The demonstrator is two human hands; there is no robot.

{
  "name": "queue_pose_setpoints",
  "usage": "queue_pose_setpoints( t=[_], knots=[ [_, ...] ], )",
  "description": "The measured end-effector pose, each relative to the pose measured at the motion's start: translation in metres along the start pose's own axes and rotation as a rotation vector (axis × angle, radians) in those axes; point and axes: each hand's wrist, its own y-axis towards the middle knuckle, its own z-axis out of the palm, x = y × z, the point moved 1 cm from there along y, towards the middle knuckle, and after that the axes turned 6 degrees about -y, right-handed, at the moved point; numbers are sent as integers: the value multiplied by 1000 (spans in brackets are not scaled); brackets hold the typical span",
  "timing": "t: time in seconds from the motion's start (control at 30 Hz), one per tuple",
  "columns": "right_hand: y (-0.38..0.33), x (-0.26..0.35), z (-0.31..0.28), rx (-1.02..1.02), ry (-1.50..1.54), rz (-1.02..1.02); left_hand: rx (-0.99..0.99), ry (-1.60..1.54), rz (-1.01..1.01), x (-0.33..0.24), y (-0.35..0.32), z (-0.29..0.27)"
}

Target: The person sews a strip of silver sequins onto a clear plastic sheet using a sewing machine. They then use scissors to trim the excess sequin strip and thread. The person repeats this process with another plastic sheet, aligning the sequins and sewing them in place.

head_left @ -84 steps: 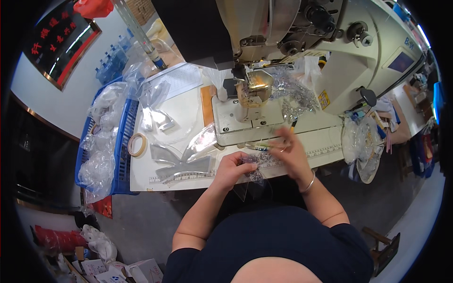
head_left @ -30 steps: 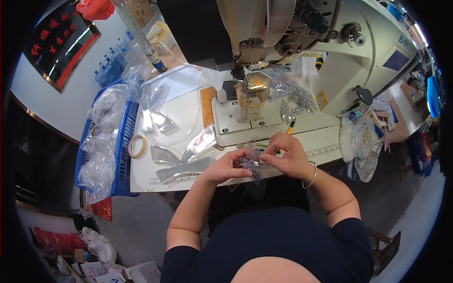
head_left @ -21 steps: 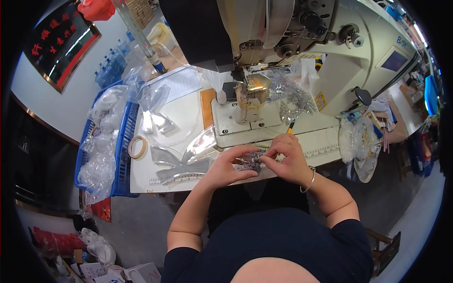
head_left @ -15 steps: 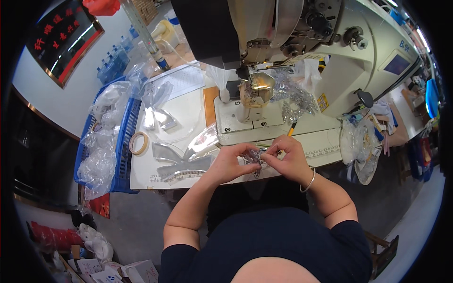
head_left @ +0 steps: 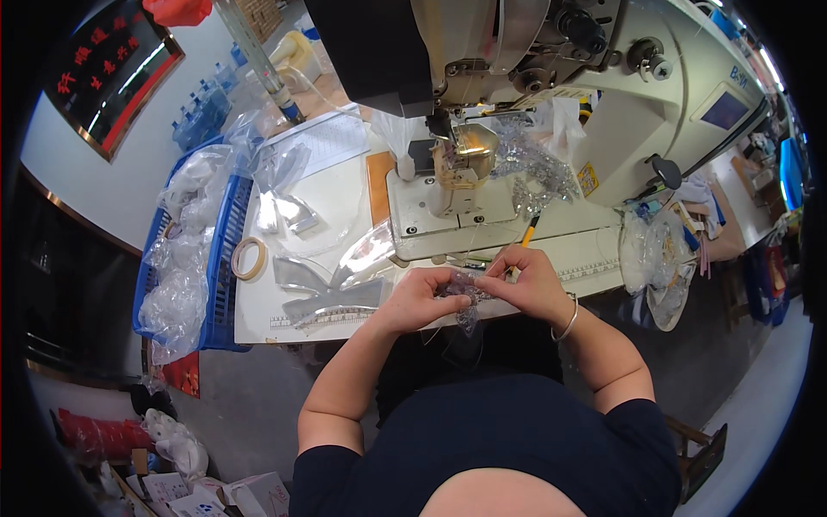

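Both my hands meet over the table's front edge, holding a small shiny, silvery-purple sequined piece (head_left: 466,317). My left hand (head_left: 417,299) pinches its left side between thumb and fingers. From the right, my right hand (head_left: 531,285) grips its upper edge, fingertips pressed together. Part of the piece hangs below my fingers. Just beyond them stands the sewing machine (head_left: 689,86), its needle area over a pale metal plate (head_left: 431,215). Similar glittering material (head_left: 538,168) lies behind the needle area. A yellow pencil-like tool (head_left: 530,231) points up past my right hand.
Clear plastic-like cut pieces (head_left: 332,297) and a tape roll (head_left: 250,258) lie on the table's left. A blue basket (head_left: 226,284) of clear bags stands beside it. More clear bags (head_left: 659,258) hang at the right edge. A ruler strip (head_left: 594,269) runs along the front.
More of the sequined piece shows below my fingers, hanging a little lower. My right hand has shifted slightly, and the whole view has moved a little.
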Motion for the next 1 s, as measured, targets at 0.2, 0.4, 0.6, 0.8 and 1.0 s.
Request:
queue_pose_setpoints(
  t=[0.2,0.4,0.6,0.8,1.0],
  knots=[
    [-1,-1,0,26,29,-64,-5,-53,-34,6,-1,1],
    [-3,-3,-1,66,29,-34,69,-180,-82,4,0,5],
    [-11,8,0,-119,106,-112,379,-1076,-21,38,-5,12],
    [-9,21,-1,-319,72,-112,299,-1221,387,19,-4,57],
    [2,11,0,-307,193,-36,-75,-757,224,6,15,41]
  ],
)
